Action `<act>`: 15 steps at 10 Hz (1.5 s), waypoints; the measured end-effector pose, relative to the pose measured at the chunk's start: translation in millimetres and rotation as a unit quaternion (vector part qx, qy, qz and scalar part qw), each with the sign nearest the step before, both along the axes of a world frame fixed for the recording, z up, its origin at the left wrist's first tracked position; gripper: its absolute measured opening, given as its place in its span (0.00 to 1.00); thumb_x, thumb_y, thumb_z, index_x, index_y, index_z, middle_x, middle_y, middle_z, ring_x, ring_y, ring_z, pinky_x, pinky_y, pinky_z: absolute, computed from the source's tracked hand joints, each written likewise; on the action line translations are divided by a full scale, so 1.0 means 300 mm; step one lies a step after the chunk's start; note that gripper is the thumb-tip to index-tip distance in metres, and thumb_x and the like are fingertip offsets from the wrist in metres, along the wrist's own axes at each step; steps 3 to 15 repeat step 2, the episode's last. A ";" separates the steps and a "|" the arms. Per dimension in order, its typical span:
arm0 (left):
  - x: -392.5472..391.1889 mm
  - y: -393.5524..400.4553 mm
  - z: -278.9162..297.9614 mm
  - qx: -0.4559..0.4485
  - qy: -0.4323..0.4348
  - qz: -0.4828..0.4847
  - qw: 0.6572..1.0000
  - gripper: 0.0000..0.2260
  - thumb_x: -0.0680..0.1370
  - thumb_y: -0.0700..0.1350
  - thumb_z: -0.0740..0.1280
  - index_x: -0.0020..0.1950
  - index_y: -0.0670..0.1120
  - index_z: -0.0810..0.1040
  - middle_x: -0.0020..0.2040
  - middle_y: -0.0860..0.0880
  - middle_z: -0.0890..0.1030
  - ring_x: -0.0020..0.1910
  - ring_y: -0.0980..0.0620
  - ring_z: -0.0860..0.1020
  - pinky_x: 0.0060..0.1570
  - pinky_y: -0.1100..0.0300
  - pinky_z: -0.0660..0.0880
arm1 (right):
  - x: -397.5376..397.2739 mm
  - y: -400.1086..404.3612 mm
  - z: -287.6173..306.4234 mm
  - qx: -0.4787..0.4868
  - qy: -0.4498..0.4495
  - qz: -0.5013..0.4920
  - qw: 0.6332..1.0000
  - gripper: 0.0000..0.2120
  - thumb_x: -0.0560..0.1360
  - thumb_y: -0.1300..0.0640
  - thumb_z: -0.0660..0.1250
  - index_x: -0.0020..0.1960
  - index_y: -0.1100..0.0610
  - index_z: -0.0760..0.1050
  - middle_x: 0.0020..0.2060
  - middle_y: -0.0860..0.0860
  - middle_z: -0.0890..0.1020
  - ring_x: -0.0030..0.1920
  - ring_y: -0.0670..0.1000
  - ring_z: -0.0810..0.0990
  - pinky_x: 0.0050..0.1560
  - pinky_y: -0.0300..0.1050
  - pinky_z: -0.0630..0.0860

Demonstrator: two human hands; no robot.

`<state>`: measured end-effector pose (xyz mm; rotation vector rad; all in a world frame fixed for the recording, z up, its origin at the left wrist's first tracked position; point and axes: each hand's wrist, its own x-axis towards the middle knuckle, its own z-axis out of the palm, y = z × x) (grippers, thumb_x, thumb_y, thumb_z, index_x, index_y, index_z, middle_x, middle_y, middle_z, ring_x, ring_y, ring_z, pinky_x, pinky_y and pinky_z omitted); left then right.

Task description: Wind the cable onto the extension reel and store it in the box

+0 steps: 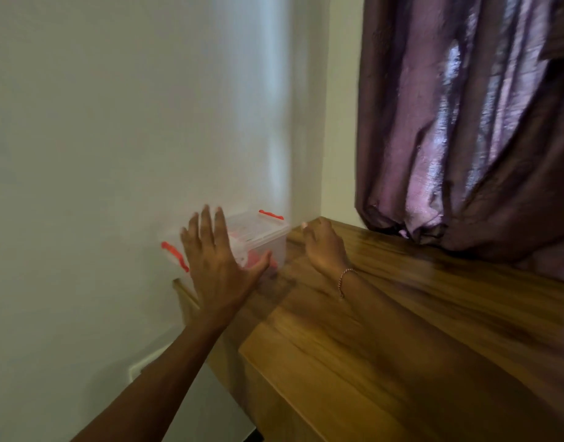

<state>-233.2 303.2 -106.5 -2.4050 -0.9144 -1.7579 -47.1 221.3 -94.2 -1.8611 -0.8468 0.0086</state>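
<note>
A clear plastic box (268,240) with a lid and red-orange latches stands on the far left end of the wooden table, against the white wall. Something red shows dimly through its side; whether it is the reel I cannot tell. My left hand (217,266) is spread open in front of the box, fingers apart, covering its near left part, and holds nothing. My right hand (322,247), a thin bracelet at the wrist, lies on the table just right of the box with fingers curled down. No cable is in view. The picture is motion-blurred.
The wooden table (402,330) runs from the corner toward the lower right; its left edge drops off beside the white wall (114,154). A purple curtain (465,122) hangs over the table's far right side.
</note>
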 end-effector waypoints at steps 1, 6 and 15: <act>0.158 -0.154 0.071 0.035 0.046 -0.118 0.991 0.42 0.74 0.62 0.73 0.78 0.37 0.68 0.79 0.36 0.69 0.79 0.34 0.66 0.80 0.36 0.57 | 0.066 -0.214 0.095 -0.015 -0.086 -0.058 0.995 0.27 0.82 0.42 0.58 0.75 0.56 0.63 0.72 0.58 0.71 0.71 0.59 0.70 0.69 0.54 0.68; 0.287 -0.332 0.135 0.036 0.081 -0.223 0.971 0.40 0.75 0.58 0.74 0.79 0.37 0.67 0.79 0.38 0.69 0.80 0.37 0.65 0.82 0.44 0.54 | 0.126 -0.456 0.169 -0.024 -0.173 -0.132 0.976 0.25 0.81 0.44 0.61 0.73 0.57 0.66 0.71 0.57 0.72 0.70 0.59 0.70 0.67 0.53 0.68; 0.287 -0.332 0.135 0.036 0.081 -0.223 0.971 0.40 0.75 0.58 0.74 0.79 0.37 0.67 0.79 0.38 0.69 0.80 0.37 0.65 0.82 0.44 0.54 | 0.126 -0.456 0.169 -0.024 -0.173 -0.132 0.976 0.25 0.81 0.44 0.61 0.73 0.57 0.66 0.71 0.57 0.72 0.70 0.59 0.70 0.67 0.53 0.68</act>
